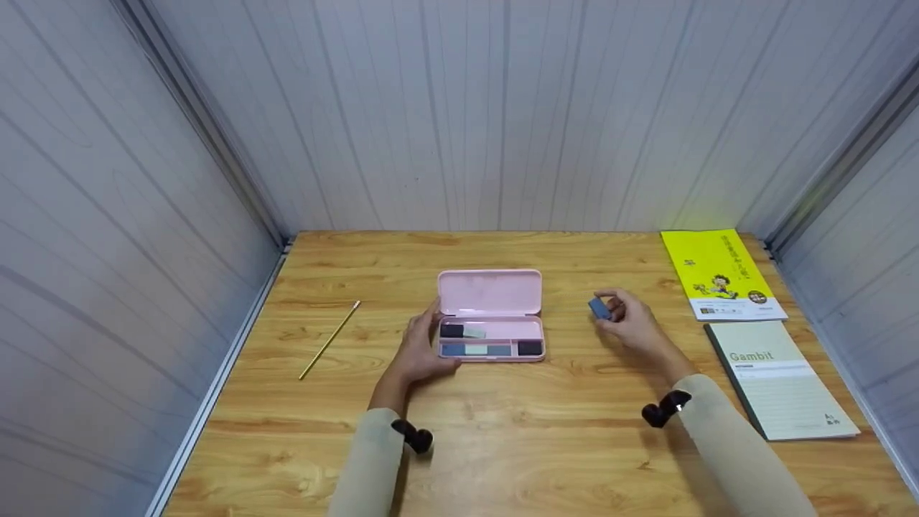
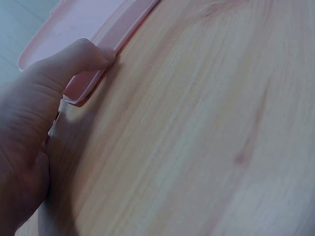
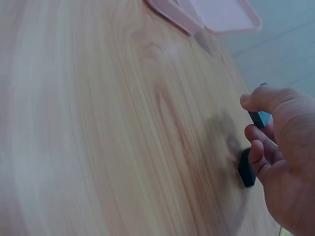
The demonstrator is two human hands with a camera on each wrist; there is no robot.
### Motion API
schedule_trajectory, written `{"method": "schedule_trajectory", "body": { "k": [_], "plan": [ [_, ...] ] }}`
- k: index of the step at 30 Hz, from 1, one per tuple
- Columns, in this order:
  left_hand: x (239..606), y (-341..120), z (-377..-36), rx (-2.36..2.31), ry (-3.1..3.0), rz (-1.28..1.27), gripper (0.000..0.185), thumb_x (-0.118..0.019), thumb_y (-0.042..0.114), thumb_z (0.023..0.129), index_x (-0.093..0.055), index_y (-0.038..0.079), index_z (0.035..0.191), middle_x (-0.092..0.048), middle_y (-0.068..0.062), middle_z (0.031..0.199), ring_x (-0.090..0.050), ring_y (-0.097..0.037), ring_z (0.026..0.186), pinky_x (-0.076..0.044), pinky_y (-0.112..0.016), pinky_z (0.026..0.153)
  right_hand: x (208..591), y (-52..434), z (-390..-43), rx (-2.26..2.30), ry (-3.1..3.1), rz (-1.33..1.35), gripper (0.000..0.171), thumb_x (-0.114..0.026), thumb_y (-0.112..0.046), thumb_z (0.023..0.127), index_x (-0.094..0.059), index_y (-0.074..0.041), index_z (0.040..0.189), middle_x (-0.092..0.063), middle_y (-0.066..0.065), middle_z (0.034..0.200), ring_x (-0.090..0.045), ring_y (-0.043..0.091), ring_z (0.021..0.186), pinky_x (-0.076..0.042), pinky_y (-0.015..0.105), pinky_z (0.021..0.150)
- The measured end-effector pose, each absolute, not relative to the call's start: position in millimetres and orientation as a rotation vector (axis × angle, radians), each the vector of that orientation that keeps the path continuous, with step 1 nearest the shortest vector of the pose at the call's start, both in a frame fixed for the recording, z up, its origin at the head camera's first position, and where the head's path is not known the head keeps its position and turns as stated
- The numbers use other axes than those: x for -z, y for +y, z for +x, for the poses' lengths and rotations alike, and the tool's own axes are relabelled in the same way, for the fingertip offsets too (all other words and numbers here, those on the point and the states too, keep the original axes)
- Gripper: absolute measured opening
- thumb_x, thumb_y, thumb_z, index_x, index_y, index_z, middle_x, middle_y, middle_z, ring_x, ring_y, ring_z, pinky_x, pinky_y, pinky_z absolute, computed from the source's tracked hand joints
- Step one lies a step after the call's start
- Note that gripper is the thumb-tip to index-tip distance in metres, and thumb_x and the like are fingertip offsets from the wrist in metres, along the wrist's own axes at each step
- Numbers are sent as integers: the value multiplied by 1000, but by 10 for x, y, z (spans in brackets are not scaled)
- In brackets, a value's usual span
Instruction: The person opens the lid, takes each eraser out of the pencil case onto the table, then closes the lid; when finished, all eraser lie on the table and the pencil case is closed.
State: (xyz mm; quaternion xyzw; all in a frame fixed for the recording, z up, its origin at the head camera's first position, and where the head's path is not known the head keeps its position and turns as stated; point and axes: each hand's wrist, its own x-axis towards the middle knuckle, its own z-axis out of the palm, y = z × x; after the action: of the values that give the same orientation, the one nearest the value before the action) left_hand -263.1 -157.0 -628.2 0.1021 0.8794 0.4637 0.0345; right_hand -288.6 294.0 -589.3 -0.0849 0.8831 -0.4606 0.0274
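Beside the open pink case [image 1: 490, 316], the right hand [image 1: 632, 324] pinches a blue eraser [image 1: 599, 308] in curled fingers. The left hand [image 1: 420, 352] steadies the case with its thumb against the edge. A loose pinch could likely drop the eraser onto the worktop [image 1: 502, 431].

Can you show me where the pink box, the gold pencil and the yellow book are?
pink box [image 1: 490, 291], head view, on its open lid.
gold pencil [image 1: 329, 339], head view, middle of its shaft.
yellow book [image 1: 711, 262], head view, on its cover.

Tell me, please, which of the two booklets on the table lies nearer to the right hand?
The pale Gambit notebook. It lies beside the right hand; the yellow booklet sits farther back, by the wall.
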Motion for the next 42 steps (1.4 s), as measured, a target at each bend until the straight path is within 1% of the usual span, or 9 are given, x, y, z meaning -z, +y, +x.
{"method": "schedule_trajectory", "body": {
  "k": [5, 10, 14, 19, 28, 33, 38, 42],
  "plan": [
    [6275, -1566, -2631, -1425, 2708, 319, 135, -103, 27, 70, -26, 17, 181, -59, -21, 165, -44, -40, 156, -35, -62, 135, 5869, 3134, -2873, 1396, 2721, -183, 55, -75, -4, 104, -57, 1, 156, -62, 25, 129, -58, 22, 107, -48, 17, 86],
    [6280, -1567, -2631, -1434, 2703, 319, 136, -103, 28, 70, -25, 17, 181, -59, -20, 165, -44, -39, 156, -35, -63, 135, 5853, 3310, -2869, 1354, 2739, -137, 57, -75, -6, 106, -55, -1, 159, -62, 26, 134, -59, 24, 112, -48, 17, 88],
    [6277, -1569, -2630, -1427, 2699, 311, 136, -103, 27, 70, -25, 17, 181, -58, -20, 166, -43, -40, 157, -34, -62, 136, 5858, 3427, -2872, 1319, 2761, -120, 57, -75, -8, 106, -55, -1, 159, -63, 27, 133, -60, 23, 110, -48, 17, 87],
    [6263, -1572, -2621, -1441, 2686, 316, 135, -104, 24, 71, -25, 15, 181, -59, -22, 166, -42, -41, 158, -33, -65, 136, 5888, 3543, -2872, 1283, 2804, -155, 58, -78, -5, 103, -57, 0, 157, -66, 29, 129, -61, 23, 105, -48, 17, 84],
    [6264, -1567, -2626, -1448, 2699, 327, 136, -104, 26, 71, -25, 16, 181, -61, -20, 165, -44, -40, 156, -34, -64, 136, 5927, 3610, -2861, 1260, 2797, -150, 59, -78, -6, 103, -55, 2, 157, -66, 31, 129, -61, 22, 105, -48, 15, 83],
    [6280, -1571, -2640, -1446, 2706, 341, 136, -103, 25, 70, -26, 15, 181, -62, -21, 163, -44, -41, 156, -33, -63, 136, 5930, 3612, -2859, 1253, 2797, -149, 60, -78, -7, 103, -55, 2, 158, -67, 32, 132, -64, 26, 109, -48, 15, 84],
    [6275, -1569, -2633, -1440, 2699, 328, 136, -104, 25, 70, -25, 15, 181, -60, -22, 165, -43, -42, 156, -33, -64, 137, 5951, 3616, -2854, 1235, 2814, -152, 62, -79, -11, 104, -54, 1, 160, -64, 32, 135, -66, 36, 117, -48, 16, 86],
    [6278, -1568, -2628, -1436, 2692, 309, 136, -104, 25, 71, -24, 17, 181, -57, -22, 167, -42, -41, 157, -34, -64, 136, 5964, 3620, -2842, 1226, 2820, -152, 61, -78, -13, 105, -55, 0, 160, -63, 31, 136, -65, 39, 119, -47, 18, 88]
  ]
}}
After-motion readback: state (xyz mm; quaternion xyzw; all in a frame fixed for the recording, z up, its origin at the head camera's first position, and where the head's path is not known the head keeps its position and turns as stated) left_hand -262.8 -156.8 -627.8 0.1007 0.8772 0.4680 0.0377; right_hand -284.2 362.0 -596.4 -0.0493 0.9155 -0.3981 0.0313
